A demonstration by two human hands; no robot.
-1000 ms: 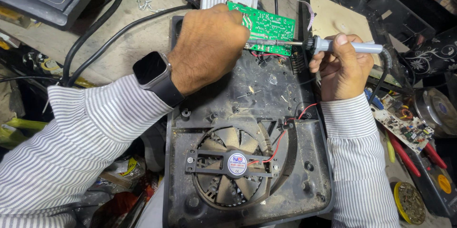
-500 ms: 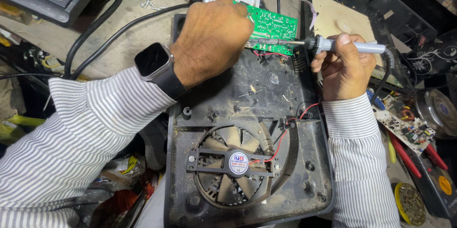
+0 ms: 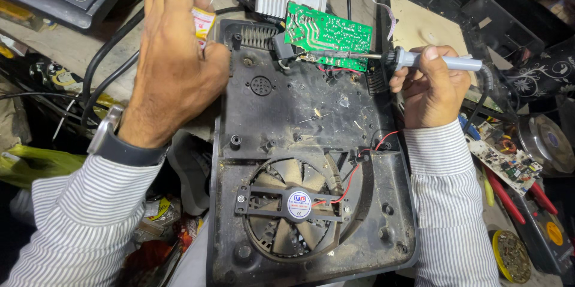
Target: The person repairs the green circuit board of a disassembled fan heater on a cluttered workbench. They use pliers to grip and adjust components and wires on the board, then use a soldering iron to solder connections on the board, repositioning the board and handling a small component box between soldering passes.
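Gripping soldering iron (image 3: 431,59), right | left pinching yellow packet (image 3: 202,23) | cluttered workbench (image 3: 78,53)

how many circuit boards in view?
2. Green circuit board at the black housing's top edge, under the soldering iron tip; small loose board on the bench right. Others may be hidden.

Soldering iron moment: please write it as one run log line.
right hand: holds soldering iron | tip: at green circuit board | left hand: raised, holds small yellow packet

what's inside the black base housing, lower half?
In the black base housing, the lower half holds a round cooling fan under a black crossbar, with red wires running to its hub. Whatever lies beneath the blades is hidden.
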